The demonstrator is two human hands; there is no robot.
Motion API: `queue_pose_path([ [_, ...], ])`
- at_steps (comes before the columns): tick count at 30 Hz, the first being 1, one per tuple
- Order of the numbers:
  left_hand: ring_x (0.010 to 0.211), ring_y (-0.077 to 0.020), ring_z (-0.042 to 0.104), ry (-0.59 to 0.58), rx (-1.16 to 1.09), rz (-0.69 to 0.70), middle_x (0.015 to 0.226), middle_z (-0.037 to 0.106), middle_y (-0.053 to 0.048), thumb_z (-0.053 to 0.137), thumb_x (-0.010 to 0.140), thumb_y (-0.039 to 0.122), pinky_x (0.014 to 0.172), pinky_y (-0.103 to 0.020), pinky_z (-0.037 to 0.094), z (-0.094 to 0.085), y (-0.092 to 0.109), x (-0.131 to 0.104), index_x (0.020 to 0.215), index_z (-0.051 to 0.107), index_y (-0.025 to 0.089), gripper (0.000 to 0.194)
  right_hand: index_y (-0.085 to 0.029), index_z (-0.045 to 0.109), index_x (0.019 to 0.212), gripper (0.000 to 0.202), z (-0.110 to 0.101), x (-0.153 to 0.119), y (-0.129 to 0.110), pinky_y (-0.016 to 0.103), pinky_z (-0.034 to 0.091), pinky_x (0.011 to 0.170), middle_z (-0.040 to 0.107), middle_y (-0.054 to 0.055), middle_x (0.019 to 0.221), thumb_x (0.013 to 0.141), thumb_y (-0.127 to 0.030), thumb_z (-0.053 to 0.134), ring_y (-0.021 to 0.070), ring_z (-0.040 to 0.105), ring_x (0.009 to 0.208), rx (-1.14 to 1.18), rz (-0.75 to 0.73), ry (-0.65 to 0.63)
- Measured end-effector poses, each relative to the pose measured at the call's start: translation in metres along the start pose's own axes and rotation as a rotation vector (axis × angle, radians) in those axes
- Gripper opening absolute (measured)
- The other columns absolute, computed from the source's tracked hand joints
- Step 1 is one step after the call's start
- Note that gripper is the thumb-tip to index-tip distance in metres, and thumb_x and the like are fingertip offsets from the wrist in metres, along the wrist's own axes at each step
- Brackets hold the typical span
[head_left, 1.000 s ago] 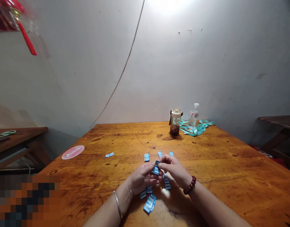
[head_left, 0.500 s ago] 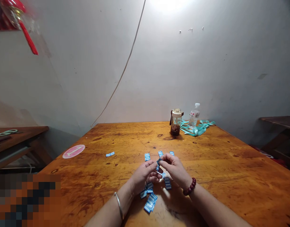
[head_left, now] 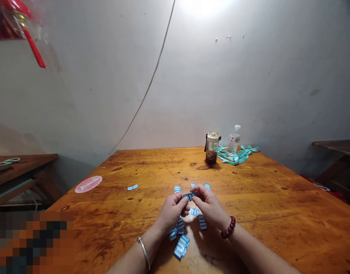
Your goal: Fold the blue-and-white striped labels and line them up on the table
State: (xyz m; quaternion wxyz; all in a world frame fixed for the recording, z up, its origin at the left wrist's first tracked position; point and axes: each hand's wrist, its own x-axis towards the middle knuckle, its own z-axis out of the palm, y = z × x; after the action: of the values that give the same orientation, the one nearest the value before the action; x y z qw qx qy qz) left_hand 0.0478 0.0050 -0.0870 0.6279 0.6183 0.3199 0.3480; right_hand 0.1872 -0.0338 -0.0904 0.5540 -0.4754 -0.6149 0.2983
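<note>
Between both hands, a small blue strip with white bars (head_left: 189, 196) is held just above the table. My left hand (head_left: 174, 209) pinches its left end with thumb and fingers. The other end is in the pinch of my right hand (head_left: 211, 205). Similar blue-and-white pieces (head_left: 182, 246) lie overlapping near my left wrist, with more pieces (head_left: 179, 226) beside my left palm. Under the hands are a flat piece (head_left: 194, 212) and another (head_left: 202, 222). Beyond the fingers lie further pieces (head_left: 177, 188), partly hidden. What the pieces are exactly, I cannot tell.
The wooden table (head_left: 152, 163) meets a grey wall. Toward its back right stand a cup with dark liquid (head_left: 211, 152) and a water bottle (head_left: 234, 140) among turquoise ribbon (head_left: 239, 156). A pink oval sign (head_left: 88, 184) and a blue-and-white piece (head_left: 132, 187) lie left.
My left fingers have closed onto the strip, which was upright at my right fingertips. It has turned crosswise and now spans both hands.
</note>
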Motion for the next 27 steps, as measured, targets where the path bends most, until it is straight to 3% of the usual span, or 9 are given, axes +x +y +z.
queue_pose_path([
  [2,0.047,-0.0072,0.047,-0.002,-0.011,-0.006,0.057,0.052,0.0,0.053,0.071,0.044,0.047,-0.019,0.036,-0.001,-0.001,0.0,0.069,0.049,0.012,0.032,-0.017,0.051,0.091,0.014,0.0,-0.001,0.0,0.02,0.033,0.053,0.045,-0.002,0.064,0.08,-0.02,0.043,0.0117,0.041,0.057,-0.085,-0.059,0.002],
  [7,0.047,-0.0079,0.049,-0.044,-0.141,-0.096,0.059,0.054,-0.001,0.05,0.07,0.051,0.046,-0.018,0.034,-0.001,-0.002,0.0,0.074,0.05,0.013,0.038,-0.018,0.056,0.086,0.015,-0.001,-0.003,-0.003,0.022,0.035,0.059,0.052,0.001,0.072,0.08,-0.015,0.042,0.0142,0.047,0.065,-0.257,-0.165,0.005],
  [15,0.046,-0.0071,0.045,-0.066,-0.249,-0.156,0.058,0.051,-0.001,0.046,0.074,0.049,0.044,-0.018,0.033,-0.001,-0.002,0.001,0.07,0.049,0.012,0.037,-0.019,0.056,0.082,0.019,0.001,-0.005,-0.01,0.023,0.036,0.063,0.054,0.002,0.074,0.082,-0.013,0.038,0.015,0.049,0.069,-0.269,-0.234,-0.049],
  [21,0.045,-0.007,0.046,-0.035,-0.278,-0.192,0.058,0.052,-0.001,0.048,0.073,0.048,0.044,-0.018,0.033,-0.001,0.0,0.001,0.073,0.049,0.013,0.035,-0.016,0.054,0.072,0.016,0.001,-0.005,-0.006,0.023,0.036,0.059,0.052,0.002,0.067,0.081,-0.017,0.041,0.0142,0.046,0.063,-0.267,-0.149,0.001],
  [27,0.05,-0.0075,0.05,-0.025,-0.144,-0.089,0.065,0.056,-0.003,0.055,0.068,0.049,0.047,-0.018,0.035,0.0,0.001,0.001,0.075,0.051,0.013,0.037,-0.016,0.049,0.068,0.012,0.0,0.0,0.003,0.02,0.036,0.049,0.047,-0.001,0.06,0.077,-0.022,0.044,0.0117,0.045,0.054,0.002,0.07,0.023],
])
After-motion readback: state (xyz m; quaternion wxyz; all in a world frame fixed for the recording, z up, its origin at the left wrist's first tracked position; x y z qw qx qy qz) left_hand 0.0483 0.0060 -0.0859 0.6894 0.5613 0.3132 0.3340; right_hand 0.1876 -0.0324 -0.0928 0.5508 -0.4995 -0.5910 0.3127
